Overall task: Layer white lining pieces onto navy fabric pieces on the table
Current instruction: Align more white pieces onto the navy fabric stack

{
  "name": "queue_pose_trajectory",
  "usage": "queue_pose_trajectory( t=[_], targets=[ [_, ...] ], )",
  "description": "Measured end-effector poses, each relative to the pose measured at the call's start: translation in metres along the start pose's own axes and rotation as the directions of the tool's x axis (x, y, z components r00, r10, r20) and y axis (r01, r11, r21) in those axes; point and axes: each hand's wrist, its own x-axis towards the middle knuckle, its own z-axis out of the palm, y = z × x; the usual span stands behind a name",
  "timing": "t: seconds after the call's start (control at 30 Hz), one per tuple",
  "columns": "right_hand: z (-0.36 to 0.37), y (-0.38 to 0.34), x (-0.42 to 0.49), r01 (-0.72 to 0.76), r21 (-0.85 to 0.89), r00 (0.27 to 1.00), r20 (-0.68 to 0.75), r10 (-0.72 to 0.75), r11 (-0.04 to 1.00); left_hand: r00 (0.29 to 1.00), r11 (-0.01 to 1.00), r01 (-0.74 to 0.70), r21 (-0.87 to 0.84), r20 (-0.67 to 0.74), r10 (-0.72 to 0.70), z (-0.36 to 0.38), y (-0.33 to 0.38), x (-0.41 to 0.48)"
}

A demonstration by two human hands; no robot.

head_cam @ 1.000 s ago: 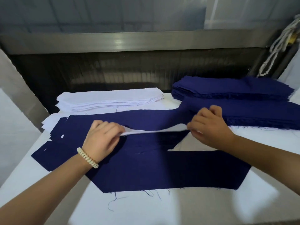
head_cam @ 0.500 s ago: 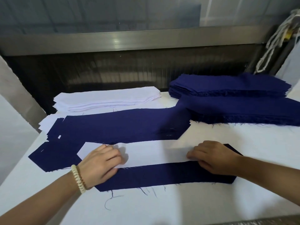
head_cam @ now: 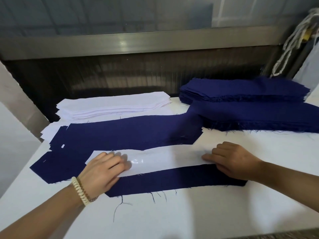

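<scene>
The white lining strip [head_cam: 165, 159] lies lengthwise left-to-right along the navy piece [head_cam: 172, 180], left hand [head_cam: 101, 171] and right hand [head_cam: 234, 161] pressing its opposite ends, fingers flat and extended.

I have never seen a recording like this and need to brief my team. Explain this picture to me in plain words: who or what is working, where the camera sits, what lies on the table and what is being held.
There is no machine here: a person works with two bare hands. The single picture comes from a camera worn on the head, looking forward and down.

On the white table lies a navy fabric piece with a white lining strip laid along it. The left hand, with a beaded bracelet on its wrist, presses flat on the strip's left end; the right hand presses on its right end. Nothing is lifted; both hands rest on the cloth.

Behind are more navy pieces, a stack of white lining at the back left and stacks of navy fabric at the back right.
</scene>
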Motion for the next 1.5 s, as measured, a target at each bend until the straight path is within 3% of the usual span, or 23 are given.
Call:
queue_pose_trajectory(
  t=[0.2, 0.73, 1.2, 1.5],
  targets=[
    [-0.005, 0.002, -0.012, 0.042, 0.038, 0.997, -0.074, -0.04, 0.998, 1.0, 0.999, -0.027, -0.027, 0.0, 0.027, -0.005, 0.003, -0.006],
    [-0.011, -0.003, -0.03, 0.076, 0.113, 0.996, -0.054, -0.07, 0.991, 0.996, 0.993, -0.083, -0.082, -0.018, 0.082, -0.011, 0.021, -0.017],
    [-0.015, -0.007, -0.036, -0.019, 0.158, 0.992, 0.13, -0.002, 0.987, 0.999, 0.998, -0.024, -0.053, -0.036, 0.023, -0.013, 0.021, -0.019],
    [-0.011, -0.01, -0.038, 0.075, 0.19, 0.996, 0.039, -0.084, 0.979, 0.992, 1.0, 0.001, 0.013, -0.125, 0.001, -0.011, 0.019, -0.023]
  ],
)
